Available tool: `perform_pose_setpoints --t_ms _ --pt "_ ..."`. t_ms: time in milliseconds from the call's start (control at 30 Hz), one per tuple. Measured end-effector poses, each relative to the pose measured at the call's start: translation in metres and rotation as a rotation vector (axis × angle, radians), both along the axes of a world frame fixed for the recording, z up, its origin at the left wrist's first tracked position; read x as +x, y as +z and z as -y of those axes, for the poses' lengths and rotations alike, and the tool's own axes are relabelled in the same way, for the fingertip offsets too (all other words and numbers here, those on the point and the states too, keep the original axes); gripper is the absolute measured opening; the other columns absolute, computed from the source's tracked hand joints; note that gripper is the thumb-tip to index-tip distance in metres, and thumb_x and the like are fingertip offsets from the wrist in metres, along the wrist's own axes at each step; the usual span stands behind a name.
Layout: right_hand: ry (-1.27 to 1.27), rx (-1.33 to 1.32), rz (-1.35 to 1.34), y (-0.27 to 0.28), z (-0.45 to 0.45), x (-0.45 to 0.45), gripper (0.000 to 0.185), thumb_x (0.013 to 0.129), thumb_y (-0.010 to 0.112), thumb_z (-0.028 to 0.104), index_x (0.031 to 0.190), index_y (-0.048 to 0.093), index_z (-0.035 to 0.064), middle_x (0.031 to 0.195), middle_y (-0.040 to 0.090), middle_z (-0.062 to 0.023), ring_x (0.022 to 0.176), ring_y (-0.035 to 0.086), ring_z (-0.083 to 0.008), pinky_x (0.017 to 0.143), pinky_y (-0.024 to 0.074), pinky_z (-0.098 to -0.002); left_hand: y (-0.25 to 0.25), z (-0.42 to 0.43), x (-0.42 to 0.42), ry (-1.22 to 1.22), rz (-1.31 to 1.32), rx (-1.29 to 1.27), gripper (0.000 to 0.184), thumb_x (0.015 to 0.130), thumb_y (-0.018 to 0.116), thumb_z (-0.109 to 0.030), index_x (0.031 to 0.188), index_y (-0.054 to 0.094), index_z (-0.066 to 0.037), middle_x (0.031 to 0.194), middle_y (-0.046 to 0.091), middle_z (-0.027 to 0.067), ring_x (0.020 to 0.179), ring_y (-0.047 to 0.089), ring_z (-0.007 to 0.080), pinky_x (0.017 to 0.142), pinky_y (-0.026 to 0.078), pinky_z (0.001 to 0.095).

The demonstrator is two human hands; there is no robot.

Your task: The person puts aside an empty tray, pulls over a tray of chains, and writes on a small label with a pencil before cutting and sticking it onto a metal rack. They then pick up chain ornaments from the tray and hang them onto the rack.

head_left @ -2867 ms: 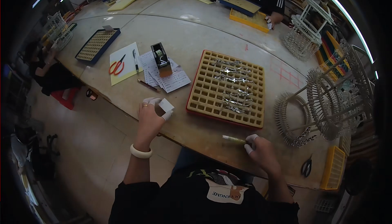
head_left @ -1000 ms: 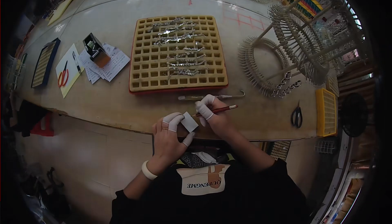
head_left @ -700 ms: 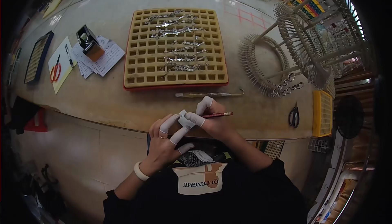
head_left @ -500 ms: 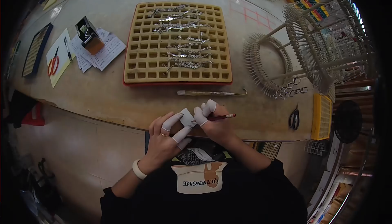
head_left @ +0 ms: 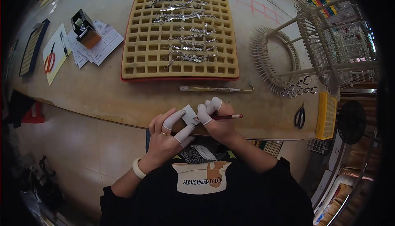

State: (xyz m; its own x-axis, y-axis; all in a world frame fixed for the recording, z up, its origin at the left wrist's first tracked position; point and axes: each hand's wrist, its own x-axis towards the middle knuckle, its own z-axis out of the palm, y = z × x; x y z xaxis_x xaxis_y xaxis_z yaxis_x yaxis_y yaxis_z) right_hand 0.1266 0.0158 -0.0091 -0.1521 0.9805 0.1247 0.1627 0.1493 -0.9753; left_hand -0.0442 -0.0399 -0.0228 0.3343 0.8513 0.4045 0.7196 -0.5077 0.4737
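My left hand [head_left: 166, 133], with white covers on its fingertips, pinches a small white card [head_left: 190, 114] at the table's front edge. My right hand [head_left: 218, 119] grips a dark red pencil [head_left: 230, 116], and its tip end points at the card. Just beyond the hands lies a hooked tool [head_left: 214, 89] with a wrapped handle. Behind that, a tan grid tray [head_left: 142, 48] on a red base bears several silver chains [head_left: 185, 17].
On the left are a tape dispenser [head_left: 85, 29] on written papers [head_left: 108, 44], red scissors [head_left: 50, 60], a pen [head_left: 63, 44] and a blue-edged tray [head_left: 33, 47]. On the right are wire racks [head_left: 273, 61], black snips [head_left: 300, 117] and a yellow tray [head_left: 326, 116].
Both hands have come together at the card. My right hand has swapped the hooked tool for the pencil, and the tool now lies on the table. The view has turned downward.
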Motion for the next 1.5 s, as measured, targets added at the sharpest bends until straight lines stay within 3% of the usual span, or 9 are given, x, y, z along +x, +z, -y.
perform_pose_setpoints --t_ms 1267,1333,1367,1433,1467,1500 --pt "0.004 -0.012 -0.056 0.003 -0.006 0.006 0.029 0.079 0.058 -0.001 0.062 0.035 0.0036 0.05 0.039 -0.0011 0.047 0.035 -0.0062 0.043 0.0316 -0.0267 0.009 0.0 0.001 -0.014 0.032 -0.057 0.044 0.061 0.077 -0.022 0.103 0.063 -0.018 0.122 0.049 0.01 0.113 0.045 0.0294 0.092 0.031 0.0412" --pt "-0.021 -0.274 -0.335 0.009 -0.009 0.006 0.03 0.081 0.061 0.004 0.062 0.037 0.0044 0.05 0.039 -0.0007 0.047 0.036 -0.0055 0.043 0.0319 -0.0269 0.02 -0.003 -0.002 -0.025 0.028 -0.082 0.045 0.062 0.077 -0.019 0.104 0.062 -0.016 0.122 0.049 0.0107 0.112 0.046 0.0296 0.092 0.031 0.0412" --pt "-0.019 -0.261 -0.341 0.012 -0.01 0.006 0.03 0.081 0.061 0.004 0.062 0.037 0.0044 0.05 0.039 -0.0007 0.047 0.036 -0.0055 0.043 0.0319 -0.0269 0.025 -0.004 -0.003 -0.03 0.113 -0.134 0.046 0.063 0.076 -0.019 0.106 0.061 -0.015 0.12 0.05 0.0104 0.11 0.047 0.029 0.091 0.033 0.0406" --pt "-0.025 -0.067 -0.035 0.019 -0.011 0.005 0.032 0.082 0.065 0.014 0.063 0.041 0.005 0.051 0.042 -0.0022 0.048 0.039 -0.0062 0.044 0.0341 -0.0271 0.034 -0.006 -0.006 -0.023 0.243 -0.174 0.049 0.064 0.075 -0.016 0.11 0.059 -0.011 0.116 0.052 0.0105 0.104 0.049 0.0285 0.088 0.035 0.0386" --pt "-0.028 -0.056 -0.044 0.026 -0.01 0.003 0.032 0.082 0.065 0.014 0.063 0.041 0.005 0.051 0.042 -0.0022 0.048 0.039 -0.0062 0.044 0.0341 -0.0271 0.039 -0.009 -0.006 -0.013 0.288 -0.16 0.051 0.064 0.075 -0.014 0.112 0.057 -0.009 0.115 0.053 0.0108 0.102 0.05 0.0285 0.086 0.037 0.0372" --pt "0.022 -0.03 0.053 0.035 -0.009 -0.001 0.034 0.082 0.067 0.019 0.064 0.042 0.0045 0.052 0.044 -0.003 0.049 0.041 -0.0067 0.044 0.0352 -0.0271 0.047 -0.013 -0.003 -0.002 0.306 -0.119 0.042 0.065 0.074 -0.011 0.105 0.059 -0.007 0.104 0.058 0.0087 0.094 0.053 0.0256 0.08 0.038 0.0346"
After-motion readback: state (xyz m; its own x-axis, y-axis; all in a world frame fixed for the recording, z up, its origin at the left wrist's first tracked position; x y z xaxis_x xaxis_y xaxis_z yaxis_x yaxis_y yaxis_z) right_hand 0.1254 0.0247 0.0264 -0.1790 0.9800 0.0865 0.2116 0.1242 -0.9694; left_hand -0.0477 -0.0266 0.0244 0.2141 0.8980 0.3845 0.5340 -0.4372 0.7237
